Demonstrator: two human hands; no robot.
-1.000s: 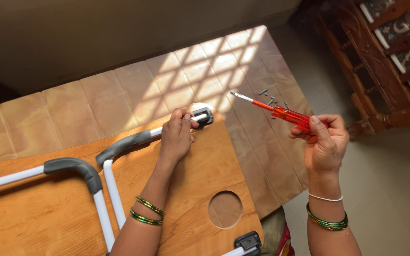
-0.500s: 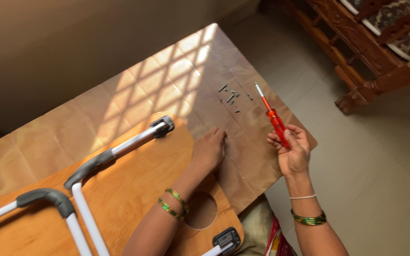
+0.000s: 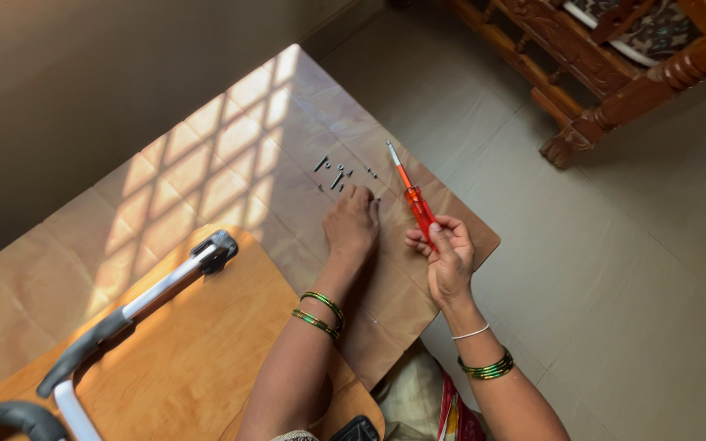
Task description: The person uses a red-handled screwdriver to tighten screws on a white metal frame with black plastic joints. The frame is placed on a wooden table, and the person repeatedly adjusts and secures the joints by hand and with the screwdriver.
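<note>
The left hand [image 3: 352, 224] let go of the black end of the white tube [image 3: 175, 276], which it had gripped a second before, and travelled across the brown paper sheet [image 3: 230, 175] until its fingertips lay just beside the small dark screws [image 3: 335, 175]. The right hand [image 3: 444, 256] came down from mid-air to the sheet, and the red screwdriver [image 3: 413, 198] it carried swung from pointing leftward to pointing away from the person

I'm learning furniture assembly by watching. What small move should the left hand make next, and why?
Probably pinch one screw from the loose screws. The left hand rests palm-down with its fingertips just short of them, while the right hand already holds the red screwdriver.
</note>
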